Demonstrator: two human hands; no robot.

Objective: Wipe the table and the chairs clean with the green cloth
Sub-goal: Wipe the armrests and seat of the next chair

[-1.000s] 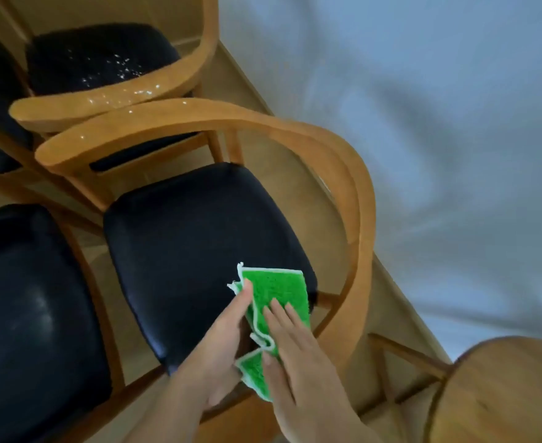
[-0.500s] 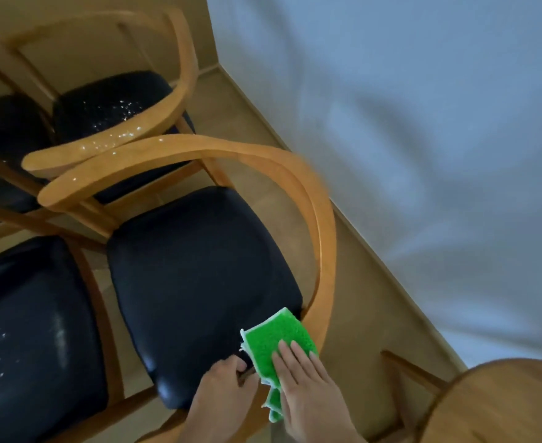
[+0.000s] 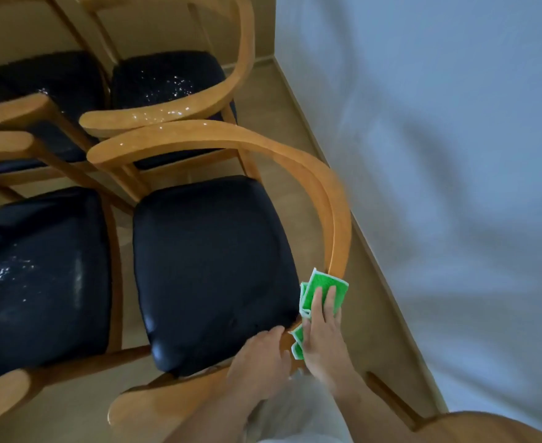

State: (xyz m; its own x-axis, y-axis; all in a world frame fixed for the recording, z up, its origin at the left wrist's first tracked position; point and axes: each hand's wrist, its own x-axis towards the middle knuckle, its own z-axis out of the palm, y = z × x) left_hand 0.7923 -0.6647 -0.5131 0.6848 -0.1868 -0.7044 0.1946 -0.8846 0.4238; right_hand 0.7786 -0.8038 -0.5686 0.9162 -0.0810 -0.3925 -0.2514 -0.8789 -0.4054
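Note:
A wooden chair with a black padded seat (image 3: 212, 270) and a curved wooden backrest rail (image 3: 333, 206) fills the middle of the view. The green cloth (image 3: 322, 287), edged in white and folded, lies over the lower end of that rail. My right hand (image 3: 322, 334) presses flat on the cloth with its fingers spread over it. My left hand (image 3: 260, 359) curls around the wooden frame at the seat's near right corner, right beside the cloth. A round wooden table edge (image 3: 487, 426) shows at the bottom right.
Three more matching chairs stand close by: one at the left (image 3: 39, 282), two behind (image 3: 167, 81); their seats glisten. A white wall (image 3: 439, 155) runs along the right, with a narrow strip of beige floor (image 3: 375, 298) between it and the chair.
The cloth and my right hand moved from the seat's near right corner onto the backrest rail. My left hand let go of the cloth and took hold of the frame. The view shifted.

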